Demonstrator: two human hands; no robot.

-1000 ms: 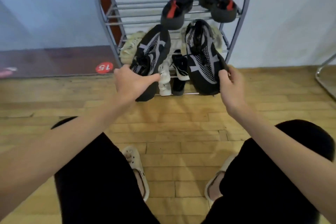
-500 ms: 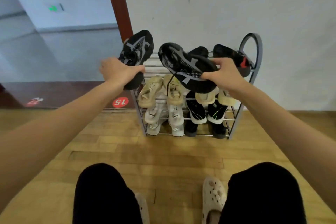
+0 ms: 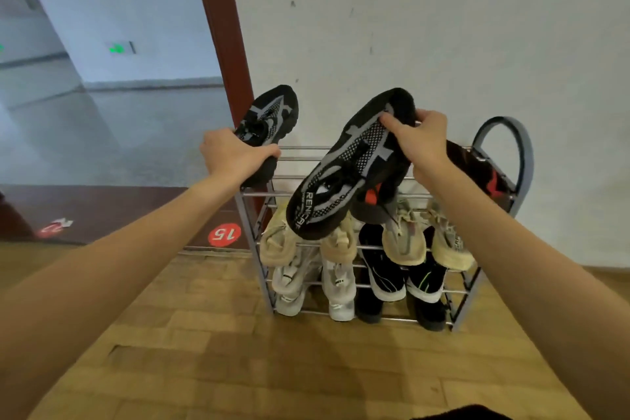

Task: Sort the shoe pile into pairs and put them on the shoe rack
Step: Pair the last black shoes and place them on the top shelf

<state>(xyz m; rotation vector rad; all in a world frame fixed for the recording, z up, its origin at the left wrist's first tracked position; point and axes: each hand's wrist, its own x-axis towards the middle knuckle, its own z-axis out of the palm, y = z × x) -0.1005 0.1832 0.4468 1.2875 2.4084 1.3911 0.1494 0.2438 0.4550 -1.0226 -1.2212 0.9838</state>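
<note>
The shoe rack (image 3: 501,160) stands against the white wall (image 3: 443,27), its two lower tiers already full: beige pairs (image 3: 404,239) on the middle tier, white (image 3: 337,286) and black (image 3: 385,269) pairs at the bottom. The top tier holds a black-and-red pair (image 3: 484,174) toward its right end, mostly hidden behind the raised arm, so the free bars are on the left.

Both matching black knit shoes are in the air over that top tier. The right-hand shoe (image 3: 344,174) hangs steeply, one end up and the lettered end drooping past the top bars toward the beige pairs. The right hand (image 3: 422,143) grips it only at the high end, fingers curled over the edge and thumb pressed on the knit. That looks to me like the weak spot: so much shoe dangles below the grip that it could swing, catch a bar, or knock the beige shoes off as it comes down.

The left-hand shoe (image 3: 269,123) is held upright at the rack's left corner, the left hand (image 3: 235,157) clamped round its lower end. Set too far left, it may tip off the open end onto the wooden floor (image 3: 238,351).
</note>
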